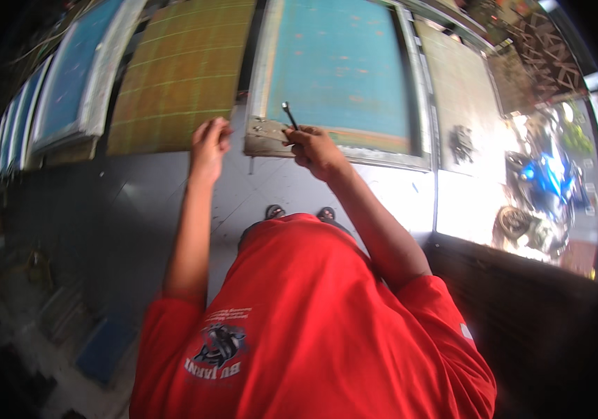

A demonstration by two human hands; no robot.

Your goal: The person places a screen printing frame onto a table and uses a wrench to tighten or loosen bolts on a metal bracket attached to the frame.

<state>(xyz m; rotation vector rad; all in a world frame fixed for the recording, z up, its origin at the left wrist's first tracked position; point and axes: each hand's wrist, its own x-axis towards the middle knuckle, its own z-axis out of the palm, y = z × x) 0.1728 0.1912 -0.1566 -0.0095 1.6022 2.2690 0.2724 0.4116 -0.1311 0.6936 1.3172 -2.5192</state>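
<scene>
My right hand (315, 148) is closed round a small dark wrench (291, 117), whose head sticks up past the fingers. That hand is over the near left corner of a blue panel (341, 66) in a pale, worn frame; whether it touches the frame I cannot tell. Left of that corner, near the lower edge of a yellow-brown panel (180, 77) with lighter lines, is my left hand (210, 148). Its fingers are curled together and slightly blurred, and what they hold, if anything, is hidden.
More blue framed panels (79, 63) stand at the left, and a pale board (456, 91) at the right. Beyond it a blue motorcycle (549, 178) is parked in bright light. Grey tiled floor (236, 188) lies under my feet. A dark surface (508, 307) fills the lower right.
</scene>
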